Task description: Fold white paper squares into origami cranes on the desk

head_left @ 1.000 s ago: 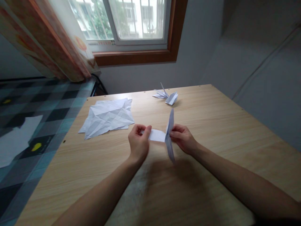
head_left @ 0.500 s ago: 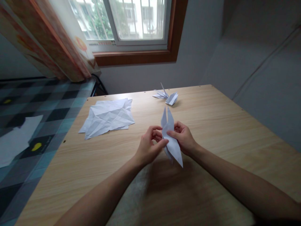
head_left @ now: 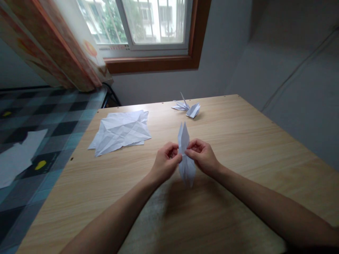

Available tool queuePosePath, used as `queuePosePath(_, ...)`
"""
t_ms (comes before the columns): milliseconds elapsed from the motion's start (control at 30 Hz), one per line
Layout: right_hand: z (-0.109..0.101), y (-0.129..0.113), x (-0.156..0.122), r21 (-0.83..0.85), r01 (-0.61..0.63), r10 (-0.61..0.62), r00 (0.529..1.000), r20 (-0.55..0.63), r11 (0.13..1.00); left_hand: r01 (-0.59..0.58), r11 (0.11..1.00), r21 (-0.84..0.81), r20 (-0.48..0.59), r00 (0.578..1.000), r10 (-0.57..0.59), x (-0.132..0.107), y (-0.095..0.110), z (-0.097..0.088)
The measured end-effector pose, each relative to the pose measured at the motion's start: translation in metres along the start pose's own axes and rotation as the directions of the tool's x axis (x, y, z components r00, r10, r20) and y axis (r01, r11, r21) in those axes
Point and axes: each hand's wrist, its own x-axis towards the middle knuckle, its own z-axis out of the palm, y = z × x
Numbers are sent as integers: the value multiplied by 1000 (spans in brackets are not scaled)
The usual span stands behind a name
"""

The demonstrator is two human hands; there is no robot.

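A narrow, pointed piece of folded white paper (head_left: pixel 185 155) stands upright over the middle of the wooden table (head_left: pixel 238 141). My left hand (head_left: pixel 165 163) pinches its left side at mid-height, fingers closed. On the opposite side, my right hand (head_left: pixel 202 156) pinches the same fold, fingers closed too. The paper's upper tip points toward the window and its lower end hangs just above the tabletop.
A stack of creased white sheets (head_left: pixel 120 131) lies at the table's left. A finished folded paper figure (head_left: pixel 187 107) sits near the far edge. A bed with a checked cover (head_left: pixel 37 127) and a loose white sheet (head_left: pixel 16 155) borders the table on the left; grey walls stand behind and right.
The paper's sideways flap has been folded in, leaving a narrow upright shape. My left hand moved right toward the right hand, and both now pinch the paper's middle.
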Motion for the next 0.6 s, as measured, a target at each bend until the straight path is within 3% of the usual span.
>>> queuePosePath(167, 2, 0, -1, -1, 11, -11, 999, 36, 1000, 135, 970, -202, 138, 985, -108, -2, 0, -3)
queuePosePath(300, 3, -1, -3, -19, 20, -19, 998, 67, 1000, 159, 957, -242, 205, 973, -110, -2, 1, -3)
queuePosePath(467, 3, 0, -5, -63, 77, -75, 997, 26, 995, 143, 959, -246, 152, 983, -107, -3, 3, -2)
queuePosePath(600, 2, -3, -3, -55, 106, -109, 993, -53, 993, 81, 968, -236, 50, 996, -71, -2, 2, 1)
